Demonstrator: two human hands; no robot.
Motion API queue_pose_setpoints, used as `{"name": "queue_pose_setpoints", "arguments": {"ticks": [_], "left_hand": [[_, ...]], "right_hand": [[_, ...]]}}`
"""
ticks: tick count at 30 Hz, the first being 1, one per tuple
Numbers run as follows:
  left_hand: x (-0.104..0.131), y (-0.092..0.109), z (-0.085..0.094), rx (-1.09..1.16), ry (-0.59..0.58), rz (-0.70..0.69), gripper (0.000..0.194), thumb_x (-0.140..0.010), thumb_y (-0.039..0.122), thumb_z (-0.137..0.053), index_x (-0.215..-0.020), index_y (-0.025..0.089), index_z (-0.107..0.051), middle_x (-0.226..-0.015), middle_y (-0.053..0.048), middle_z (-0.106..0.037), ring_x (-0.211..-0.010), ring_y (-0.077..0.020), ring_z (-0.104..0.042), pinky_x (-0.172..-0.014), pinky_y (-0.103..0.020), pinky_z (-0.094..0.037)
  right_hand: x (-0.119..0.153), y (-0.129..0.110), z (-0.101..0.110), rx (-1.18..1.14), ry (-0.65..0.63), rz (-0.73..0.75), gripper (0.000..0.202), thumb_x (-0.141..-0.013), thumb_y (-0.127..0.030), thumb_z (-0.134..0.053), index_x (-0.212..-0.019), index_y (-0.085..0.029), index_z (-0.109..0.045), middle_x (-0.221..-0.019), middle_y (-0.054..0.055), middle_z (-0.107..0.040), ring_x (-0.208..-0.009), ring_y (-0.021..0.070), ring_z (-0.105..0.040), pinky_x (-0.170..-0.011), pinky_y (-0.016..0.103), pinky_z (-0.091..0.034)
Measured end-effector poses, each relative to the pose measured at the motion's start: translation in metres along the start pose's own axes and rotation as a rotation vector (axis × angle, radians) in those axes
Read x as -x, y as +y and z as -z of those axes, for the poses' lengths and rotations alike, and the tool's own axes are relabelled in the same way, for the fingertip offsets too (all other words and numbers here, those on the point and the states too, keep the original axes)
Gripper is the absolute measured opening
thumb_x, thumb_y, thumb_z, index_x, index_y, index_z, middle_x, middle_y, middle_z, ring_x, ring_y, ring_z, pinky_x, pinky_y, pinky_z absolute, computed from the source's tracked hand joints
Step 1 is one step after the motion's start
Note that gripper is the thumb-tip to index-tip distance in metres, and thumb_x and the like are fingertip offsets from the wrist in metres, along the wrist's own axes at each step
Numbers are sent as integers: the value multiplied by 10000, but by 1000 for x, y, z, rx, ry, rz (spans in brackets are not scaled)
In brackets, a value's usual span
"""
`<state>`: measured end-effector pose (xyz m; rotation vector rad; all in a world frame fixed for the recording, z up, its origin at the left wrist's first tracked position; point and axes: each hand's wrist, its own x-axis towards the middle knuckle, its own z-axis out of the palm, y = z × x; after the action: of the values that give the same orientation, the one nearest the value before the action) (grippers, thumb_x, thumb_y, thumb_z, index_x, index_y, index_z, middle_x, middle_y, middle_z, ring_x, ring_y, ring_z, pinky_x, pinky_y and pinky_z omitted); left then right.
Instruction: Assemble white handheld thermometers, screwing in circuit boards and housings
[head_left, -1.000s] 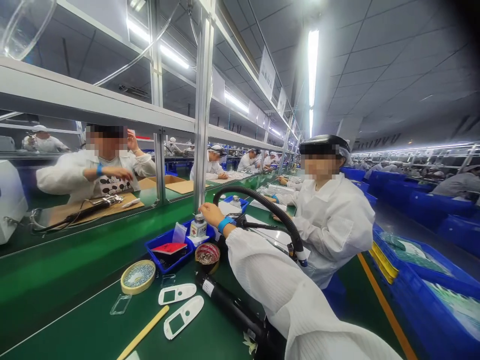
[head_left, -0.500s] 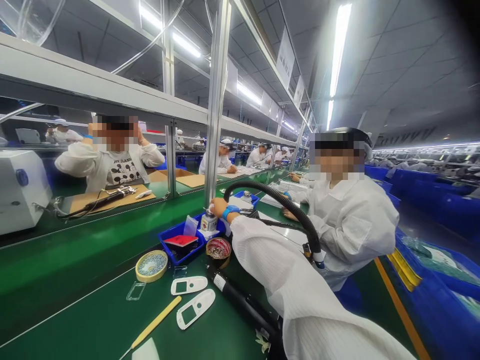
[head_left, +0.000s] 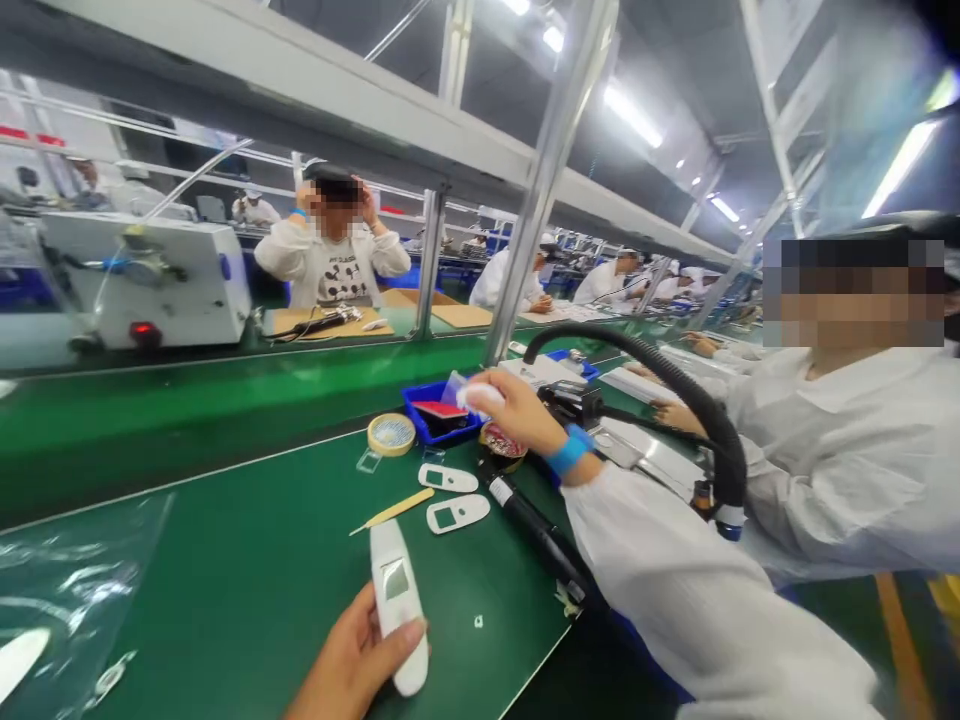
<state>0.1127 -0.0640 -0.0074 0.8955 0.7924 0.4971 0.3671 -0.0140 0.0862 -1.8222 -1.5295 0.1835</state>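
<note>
My left hand [head_left: 360, 655] is closed round a long white plastic device housing [head_left: 400, 610] with a small display window, low in the middle of the view. My right hand [head_left: 521, 410], with a blue wristband, is pinched on a white wad [head_left: 484, 398], maybe cloth or paper. It hovers at the blue tray [head_left: 444, 432], which holds a red item. Under that hand, a round container [head_left: 504, 445] of small metal parts is partly covered. Two white housing covers [head_left: 448, 478] lie on the green bench, beside a yellow-handled tool [head_left: 397, 508].
A black electric screwdriver [head_left: 536, 530] lies right of the covers; a black corrugated hose [head_left: 660, 385] arches behind it. A tape ring [head_left: 391, 434] stands left of the tray. A clear plastic bag [head_left: 75, 590] lies left. Co-workers in white sit opposite and at right.
My right hand has come away from the metal-topped bottle, now with the white wad in it. My left hand has come into view with the housing. The view has swung left.
</note>
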Motion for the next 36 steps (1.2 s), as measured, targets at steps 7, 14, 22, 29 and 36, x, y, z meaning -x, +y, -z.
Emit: {"name": "queue_pose_setpoints", "arguments": {"ticks": [7, 14, 22, 29, 36], "left_hand": [[8, 5, 1, -24, -113, -48, 523, -641, 346, -698, -1087, 138, -521, -708, 6, -566, -668, -130, -491, -643, -248, -368], [5, -3, 1, 10, -168, -133, 449, -644, 317, -694, -1018, 133, -526, -889, -52, -599, -841, -172, -513, -750, -274, -375], [7, -1, 2, -8, -149, -104, 467, -653, 313, -686, -1045, 132, -507, -788, -7, -555, -703, -122, -460, -655, -242, -350], [6, 0, 3, 4, -202, -90, 464, -661, 288, -690, -1056, 132, -505, -749, 9, -530, -663, -103, -440, -624, -228, -340], [5, 1, 3, 51, -201, -82, 483, -640, 301, -714, -1044, 135, -508, -781, -4, -549, -674, -97, -442, -612, -213, -343]], "right_hand": [[122, -48, -60, -353, -269, 139, 111, -781, -230, -549, -879, -241, -599, -861, 18, -608, -808, 154, -557, -720, 281, -442], [137, -45, -72, -275, -388, 282, 170, -799, -169, -505, -919, -267, -575, -845, 24, -556, -792, 150, -528, -715, 274, -434], [134, -39, -74, -266, -217, 262, 129, -820, -195, -484, -913, -235, -563, -842, 34, -558, -801, 160, -519, -714, 289, -418], [133, -39, -71, -280, -212, 213, 126, -813, -197, -502, -912, -232, -572, -854, 23, -575, -810, 149, -525, -723, 274, -414], [133, -39, -62, -253, -412, 227, 116, -785, -173, -541, -882, -212, -590, -787, 6, -569, -730, 131, -516, -668, 256, -406]]}}
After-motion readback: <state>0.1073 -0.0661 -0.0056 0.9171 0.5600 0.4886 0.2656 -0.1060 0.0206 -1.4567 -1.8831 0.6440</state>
